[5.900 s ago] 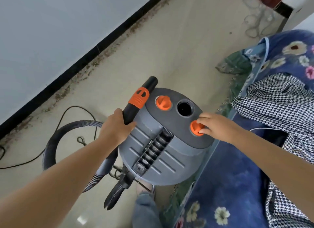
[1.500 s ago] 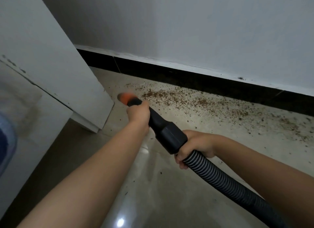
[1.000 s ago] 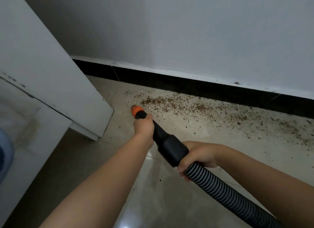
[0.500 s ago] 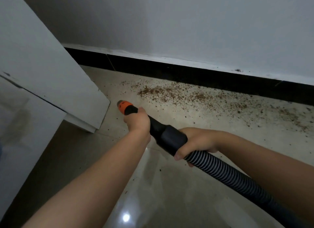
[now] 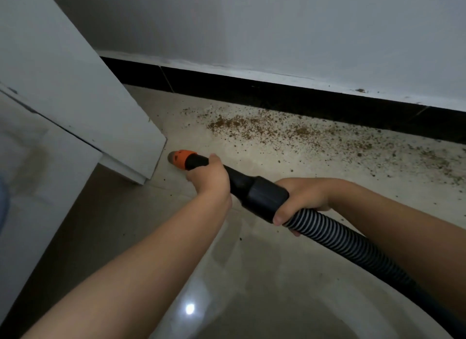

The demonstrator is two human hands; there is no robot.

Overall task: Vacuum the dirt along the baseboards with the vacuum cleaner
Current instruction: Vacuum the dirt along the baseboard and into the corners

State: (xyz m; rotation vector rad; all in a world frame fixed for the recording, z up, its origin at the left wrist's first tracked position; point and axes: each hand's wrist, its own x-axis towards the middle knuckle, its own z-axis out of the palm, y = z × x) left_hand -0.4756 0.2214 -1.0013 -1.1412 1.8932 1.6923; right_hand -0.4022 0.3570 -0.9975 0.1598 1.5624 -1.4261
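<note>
Left hand [image 5: 210, 178] gripped the black wand [image 5: 242, 184] near its orange nozzle [image 5: 182, 158], probably to steer; right hand [image 5: 302, 200] clasped the cuff where the hose [image 5: 340, 240] joins, likely bearing the weight. Nozzle sat at centre left, short of the dirt [image 5: 252, 125] along the baseboard [image 5: 252, 91] above. The nozzle mouth was blurred; the cleaner lay out of frame.

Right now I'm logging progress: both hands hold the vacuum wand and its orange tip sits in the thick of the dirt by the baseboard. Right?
Not quite. Both hands, left and right, do hold the wand, but the head view shows the orange tip on bare floor beside the white cabinet's corner, apart from the dirt along the baseboard.
</note>
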